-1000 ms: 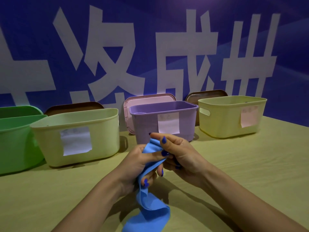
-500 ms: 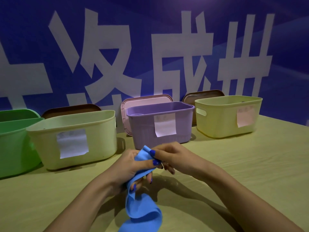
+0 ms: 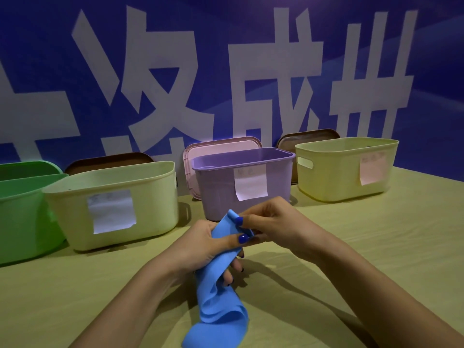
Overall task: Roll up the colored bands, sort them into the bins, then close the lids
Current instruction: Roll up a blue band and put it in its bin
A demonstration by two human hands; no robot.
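Both hands work the flat, stretchy blue rubber band (image 3: 221, 285) just above the pale wooden tabletop (image 3: 376, 247), in front of the bins. Left hand (image 3: 200, 247) is closed round the strip's upper part, thumb pressed across the front, fingers curled behind; prob. acting as anchor so the loose length feeds up w/o slipping. Right hand (image 3: 273, 222) pinches the top end btwn thumb and fingertips, looks like it's starting the first turn of a roll. No tight coil visible yet, so I'd judge rolling has barely begun. Rest of the strip hangs down, and its lower end folds onto the table near the bottom edge of view.

Behind the hands, a row of open plastic bins: green bin (image 3: 22, 209) far left (cut off by frame), pale yellow-green bin (image 3: 113, 204) w/ white paper label, lilac bin (image 3: 243, 182) w/ a pale paper note straight ahead, yellow bin (image 3: 346, 169) w/ pinkish note on the right. Label text too faint to read, so can't tell which bin takes blue. Lids stand on edge behind the bins against the blue wall banner w/ big white characters (image 3: 251, 84): dark brown lid (image 3: 108, 162), pink lid (image 3: 221, 146), second brown lid (image 3: 308, 139); a green one seems to sit behind the green bin. All bins uncovered, so dropping in is unobstructed; lilac bin is nearest, just beyond the hands. Main nuisance likely the trailing tail dragging on the table while rolling.
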